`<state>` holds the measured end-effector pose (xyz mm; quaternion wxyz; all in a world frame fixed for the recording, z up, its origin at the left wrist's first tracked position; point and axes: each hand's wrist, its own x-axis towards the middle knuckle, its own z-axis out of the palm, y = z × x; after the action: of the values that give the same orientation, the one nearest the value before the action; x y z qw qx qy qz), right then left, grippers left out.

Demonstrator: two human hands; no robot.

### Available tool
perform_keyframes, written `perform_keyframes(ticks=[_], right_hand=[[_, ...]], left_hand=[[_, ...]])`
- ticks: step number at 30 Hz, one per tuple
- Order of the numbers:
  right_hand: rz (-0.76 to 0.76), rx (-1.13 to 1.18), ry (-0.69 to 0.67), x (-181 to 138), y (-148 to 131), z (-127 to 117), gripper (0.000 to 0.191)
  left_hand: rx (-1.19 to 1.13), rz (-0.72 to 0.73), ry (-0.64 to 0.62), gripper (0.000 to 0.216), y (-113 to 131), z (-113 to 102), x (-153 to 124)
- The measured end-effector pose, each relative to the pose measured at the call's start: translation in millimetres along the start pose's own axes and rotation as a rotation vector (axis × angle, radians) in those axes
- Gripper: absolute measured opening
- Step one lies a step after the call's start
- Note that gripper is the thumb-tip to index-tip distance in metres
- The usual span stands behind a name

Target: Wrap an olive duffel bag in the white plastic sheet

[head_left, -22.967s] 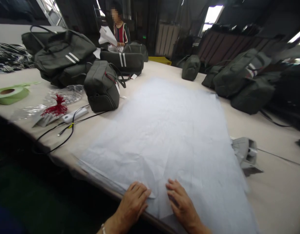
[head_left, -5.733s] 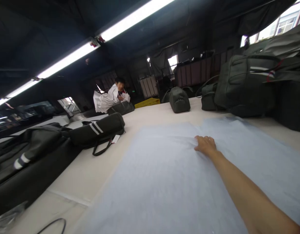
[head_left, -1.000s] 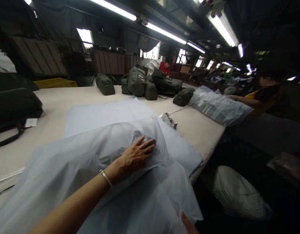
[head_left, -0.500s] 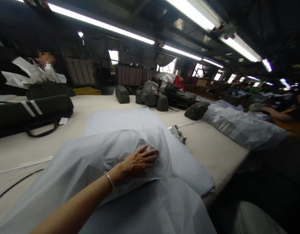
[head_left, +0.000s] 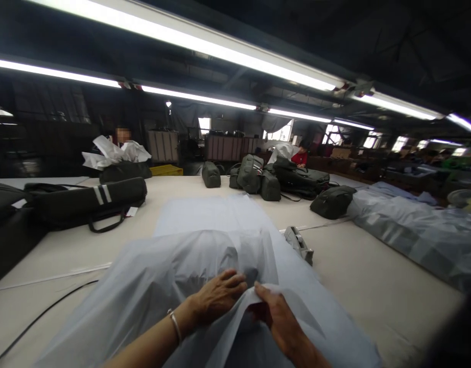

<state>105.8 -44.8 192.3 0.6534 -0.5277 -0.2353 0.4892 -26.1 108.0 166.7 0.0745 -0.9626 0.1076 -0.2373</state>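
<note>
No text, label, brand or number can be read. A small white tag (head_left: pixel 132 211) is seen on the dark striped bag (head_left: pixel 90 202), but its print is too small.

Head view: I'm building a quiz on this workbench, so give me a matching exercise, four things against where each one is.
Things:
1. left hand
2. right hand
3. striped duffel bag
4. yellow crate

Places:
A. at the far edge of the table, beside the person with white paper
B. lying on the table at the left, handle loop toward the camera
C. pressed flat on the wrapped bundle
D. pinching a fold of the tissue sheet

Pairs: 1-C, 2-D, 3-B, 4-A
</note>
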Motion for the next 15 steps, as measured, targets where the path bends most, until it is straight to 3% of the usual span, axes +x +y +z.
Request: perform_keyframes(ticks=[5, 9, 13, 15], right_hand=[[0.140, -0.013, -0.008, 32, -5, 13, 0.045], [0.203, 0.037, 0.005, 51, -1, 12, 0.045], [0.245, 0.158, 0.084, 60, 1, 10, 0.042], [0.270, 0.197, 0.101, 61, 0, 10, 0.041]], left_hand=[[-0.084, -0.093, 0.033, 0.017, 18, -17, -20], [-0.405, -0.354, 0.078, 0.028, 24, -42, -48], [-0.631, -0.558, 0.172, 0.031, 34, -38, -82], [-0.566, -0.628, 0.205, 0.049, 50, -31, -97]])
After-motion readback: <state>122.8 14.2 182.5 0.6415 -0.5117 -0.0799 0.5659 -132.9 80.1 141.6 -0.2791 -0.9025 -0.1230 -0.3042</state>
